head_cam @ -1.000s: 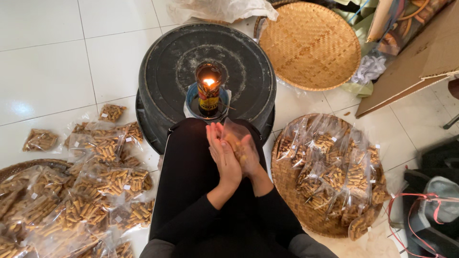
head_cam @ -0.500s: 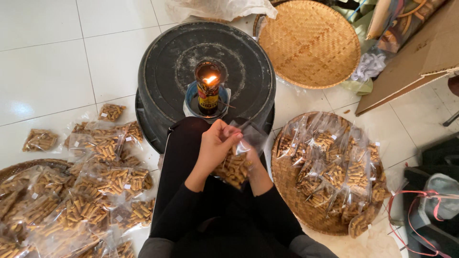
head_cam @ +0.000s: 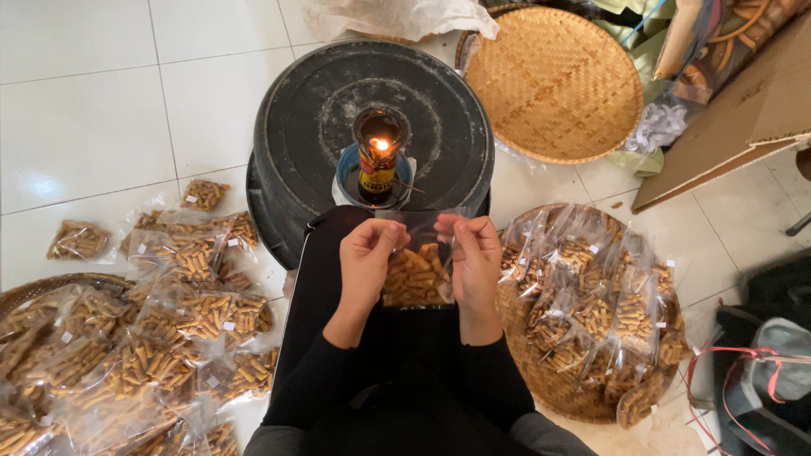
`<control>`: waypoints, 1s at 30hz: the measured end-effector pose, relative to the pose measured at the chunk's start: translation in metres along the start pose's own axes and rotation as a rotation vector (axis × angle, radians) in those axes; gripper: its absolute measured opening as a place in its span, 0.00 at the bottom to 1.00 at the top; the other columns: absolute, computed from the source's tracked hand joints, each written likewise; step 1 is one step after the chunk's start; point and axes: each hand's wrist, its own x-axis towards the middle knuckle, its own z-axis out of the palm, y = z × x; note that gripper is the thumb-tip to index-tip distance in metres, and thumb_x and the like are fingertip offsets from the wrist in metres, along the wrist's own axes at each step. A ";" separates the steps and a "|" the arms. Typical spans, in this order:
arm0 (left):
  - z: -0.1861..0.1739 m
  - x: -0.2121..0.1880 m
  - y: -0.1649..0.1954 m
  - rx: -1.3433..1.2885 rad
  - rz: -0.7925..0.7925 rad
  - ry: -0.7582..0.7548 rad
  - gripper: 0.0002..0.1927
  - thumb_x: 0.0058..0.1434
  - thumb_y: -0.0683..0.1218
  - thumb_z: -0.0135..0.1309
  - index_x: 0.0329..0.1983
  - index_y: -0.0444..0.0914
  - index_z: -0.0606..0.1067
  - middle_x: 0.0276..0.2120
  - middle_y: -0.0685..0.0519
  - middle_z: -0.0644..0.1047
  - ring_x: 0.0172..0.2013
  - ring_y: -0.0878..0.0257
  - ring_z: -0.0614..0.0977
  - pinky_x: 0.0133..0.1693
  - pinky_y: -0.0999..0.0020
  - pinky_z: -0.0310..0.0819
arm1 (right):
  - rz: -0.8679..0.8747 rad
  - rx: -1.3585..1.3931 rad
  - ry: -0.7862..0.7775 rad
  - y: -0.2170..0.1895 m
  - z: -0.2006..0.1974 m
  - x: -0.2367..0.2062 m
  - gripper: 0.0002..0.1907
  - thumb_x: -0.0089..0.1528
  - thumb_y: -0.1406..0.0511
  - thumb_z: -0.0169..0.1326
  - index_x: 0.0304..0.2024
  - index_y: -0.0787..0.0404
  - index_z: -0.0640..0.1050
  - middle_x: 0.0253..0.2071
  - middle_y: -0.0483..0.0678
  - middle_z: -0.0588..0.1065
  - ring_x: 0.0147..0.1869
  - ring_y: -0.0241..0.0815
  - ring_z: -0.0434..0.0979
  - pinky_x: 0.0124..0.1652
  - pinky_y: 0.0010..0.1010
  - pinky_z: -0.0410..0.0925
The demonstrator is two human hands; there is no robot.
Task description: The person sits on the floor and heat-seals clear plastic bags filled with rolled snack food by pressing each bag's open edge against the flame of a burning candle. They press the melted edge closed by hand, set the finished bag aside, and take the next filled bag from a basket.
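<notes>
My left hand (head_cam: 368,257) and my right hand (head_cam: 475,253) each pinch a top corner of a clear plastic snack bag (head_cam: 416,272) filled with short golden sticks. The bag hangs stretched between the hands above my lap in black clothing. Just beyond it a small bottle lamp (head_cam: 377,162) burns with a flame, standing in a blue dish on an upturned black tub (head_cam: 439,118).
Many filled snack bags (head_cam: 190,312) lie on the white tile floor at left. More filled bags sit piled in a woven tray (head_cam: 549,384) at right. An empty round woven tray (head_cam: 553,80) lies behind, with cardboard (head_cam: 743,127) at far right.
A second ago my palms were pressed together over my lap. They have since parted and lifted, and now hold the bag spread out by its top corners nearer the flame.
</notes>
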 end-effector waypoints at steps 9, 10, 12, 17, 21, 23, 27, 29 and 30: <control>0.003 -0.018 0.038 0.087 0.194 0.120 0.13 0.67 0.42 0.57 0.54 0.38 0.72 0.29 0.54 0.79 0.35 0.68 0.83 0.41 0.75 0.78 | 0.026 -0.142 -0.084 -0.020 0.005 -0.001 0.12 0.66 0.74 0.53 0.51 0.59 0.72 0.39 0.54 0.80 0.40 0.39 0.81 0.41 0.25 0.71; 0.005 -0.022 0.045 0.144 0.199 0.119 0.12 0.67 0.41 0.56 0.52 0.38 0.72 0.29 0.54 0.79 0.35 0.69 0.84 0.40 0.75 0.79 | 0.023 -0.205 -0.128 -0.025 0.004 -0.001 0.10 0.67 0.74 0.54 0.51 0.63 0.75 0.41 0.53 0.80 0.41 0.38 0.80 0.43 0.25 0.72; 0.009 -0.028 0.059 0.258 0.205 0.118 0.10 0.67 0.41 0.54 0.50 0.37 0.72 0.30 0.55 0.80 0.35 0.70 0.84 0.39 0.76 0.80 | 0.018 -0.334 -0.216 -0.035 0.004 -0.001 0.09 0.69 0.73 0.54 0.52 0.69 0.79 0.43 0.52 0.80 0.45 0.37 0.79 0.46 0.25 0.72; 0.008 -0.034 0.086 0.792 0.523 -0.001 0.15 0.60 0.39 0.62 0.52 0.35 0.80 0.35 0.51 0.82 0.35 0.64 0.85 0.38 0.73 0.78 | 0.020 -0.487 -0.290 -0.059 0.015 -0.002 0.14 0.66 0.73 0.58 0.55 0.66 0.80 0.41 0.45 0.77 0.46 0.34 0.78 0.48 0.23 0.71; 0.008 -0.031 0.097 0.935 0.521 -0.054 0.14 0.61 0.41 0.63 0.51 0.36 0.81 0.36 0.53 0.82 0.35 0.62 0.86 0.36 0.72 0.79 | -0.162 -0.863 -0.345 -0.077 0.032 0.000 0.17 0.62 0.74 0.62 0.54 0.64 0.81 0.35 0.45 0.75 0.41 0.35 0.77 0.44 0.24 0.70; 0.008 -0.028 0.101 1.098 0.582 -0.056 0.13 0.58 0.44 0.65 0.45 0.36 0.82 0.33 0.51 0.81 0.32 0.58 0.84 0.34 0.68 0.77 | -0.206 -1.031 -0.337 -0.084 0.039 0.001 0.16 0.60 0.73 0.62 0.52 0.62 0.81 0.35 0.46 0.76 0.38 0.36 0.78 0.41 0.24 0.70; 0.010 -0.023 0.108 1.214 0.588 -0.048 0.08 0.56 0.47 0.67 0.35 0.39 0.82 0.31 0.52 0.80 0.30 0.55 0.83 0.32 0.63 0.76 | -0.319 -1.299 -0.335 -0.089 0.050 0.005 0.07 0.59 0.71 0.65 0.41 0.62 0.83 0.32 0.49 0.74 0.35 0.42 0.76 0.34 0.30 0.66; 0.009 -0.016 0.113 1.124 0.724 -0.071 0.07 0.55 0.46 0.64 0.33 0.38 0.79 0.39 0.46 0.79 0.36 0.51 0.83 0.35 0.61 0.77 | -0.407 -1.221 -0.425 -0.091 0.051 0.011 0.05 0.60 0.71 0.63 0.39 0.62 0.81 0.37 0.49 0.74 0.40 0.43 0.76 0.38 0.29 0.69; 0.008 -0.014 0.116 1.078 0.789 -0.083 0.07 0.55 0.45 0.63 0.32 0.38 0.78 0.43 0.43 0.79 0.39 0.49 0.83 0.37 0.61 0.77 | -0.449 -1.180 -0.472 -0.092 0.050 0.014 0.05 0.60 0.71 0.62 0.38 0.62 0.80 0.40 0.49 0.74 0.42 0.43 0.77 0.39 0.28 0.70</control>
